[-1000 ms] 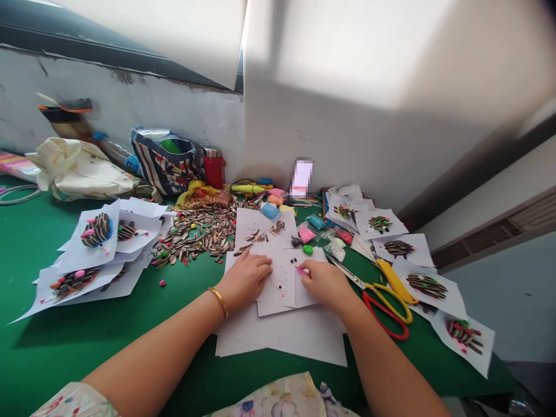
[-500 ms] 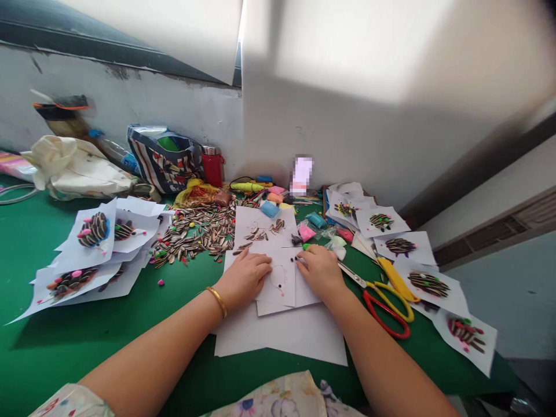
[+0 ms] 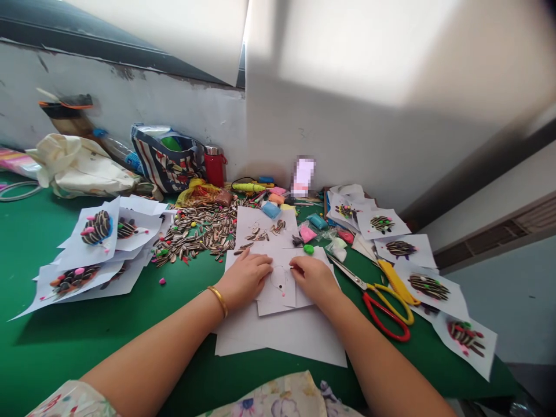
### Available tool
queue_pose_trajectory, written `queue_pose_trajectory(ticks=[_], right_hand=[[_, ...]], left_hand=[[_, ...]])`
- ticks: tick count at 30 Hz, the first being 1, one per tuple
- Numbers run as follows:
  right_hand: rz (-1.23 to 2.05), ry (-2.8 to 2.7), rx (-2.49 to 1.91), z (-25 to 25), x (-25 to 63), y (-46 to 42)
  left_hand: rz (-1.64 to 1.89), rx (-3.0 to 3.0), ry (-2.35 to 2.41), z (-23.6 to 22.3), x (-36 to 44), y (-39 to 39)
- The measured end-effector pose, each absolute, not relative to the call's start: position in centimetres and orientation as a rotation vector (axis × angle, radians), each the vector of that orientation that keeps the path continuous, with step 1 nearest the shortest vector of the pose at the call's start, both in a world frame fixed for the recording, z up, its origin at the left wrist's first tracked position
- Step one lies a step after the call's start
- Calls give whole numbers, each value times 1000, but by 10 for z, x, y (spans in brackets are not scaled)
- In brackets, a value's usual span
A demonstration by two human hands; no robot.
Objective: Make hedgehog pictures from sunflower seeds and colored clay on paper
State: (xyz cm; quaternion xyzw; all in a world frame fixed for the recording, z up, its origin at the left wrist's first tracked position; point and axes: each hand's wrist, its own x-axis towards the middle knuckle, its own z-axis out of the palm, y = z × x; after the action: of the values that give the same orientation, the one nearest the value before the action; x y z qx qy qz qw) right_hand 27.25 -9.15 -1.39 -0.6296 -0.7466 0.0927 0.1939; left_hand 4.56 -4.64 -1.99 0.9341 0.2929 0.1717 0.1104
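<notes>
A small white paper sheet [image 3: 278, 295] with a drawn outline and a pink dot lies on a stack of white sheets [image 3: 286, 336] on the green table. My left hand [image 3: 244, 278] rests on the sheet's left edge with fingers curled down flat, holding it in place. My right hand [image 3: 313, 278] is at the sheet's right side, its fingertips pinched together at the outline; whatever they hold is too small to make out. A green clay ball [image 3: 308, 249] sits just beyond my right hand.
A pile of sunflower seeds [image 3: 195, 231] lies beyond my left hand. Finished seed pictures are stacked at left [image 3: 95, 231] and spread at right [image 3: 428, 284]. Yellow scissors [image 3: 393, 284] and red scissors [image 3: 384, 321] lie right of my right hand. Clay pieces, a striped bag [image 3: 167, 159] and a red flask [image 3: 214, 165] line the wall.
My right hand moved up towards the green clay ball, then came back left and down onto the drawn outline. The pink bit seen earlier at its fingertips no longer shows. My left hand stayed put.
</notes>
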Motion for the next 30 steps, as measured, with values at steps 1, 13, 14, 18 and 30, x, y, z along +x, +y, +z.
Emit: queue_pose_trajectory(ticks=[1, 13, 14, 18, 30], right_hand=[[268, -2109, -1749, -15, 271, -92], [278, -2140, -1656, -23, 268, -87], [283, -2137, -1650, -23, 268, -87], [288, -2132, -1638, -23, 268, -88], [259, -2178, -1650, -21, 269, -90]], left_hand=[[501, 2745, 862, -20, 46, -46], [471, 2745, 874, -18, 46, -47], [464, 2744, 877, -18, 46, -47], [456, 2745, 876, -17, 46, -47], [490, 2747, 856, -19, 46, -46]])
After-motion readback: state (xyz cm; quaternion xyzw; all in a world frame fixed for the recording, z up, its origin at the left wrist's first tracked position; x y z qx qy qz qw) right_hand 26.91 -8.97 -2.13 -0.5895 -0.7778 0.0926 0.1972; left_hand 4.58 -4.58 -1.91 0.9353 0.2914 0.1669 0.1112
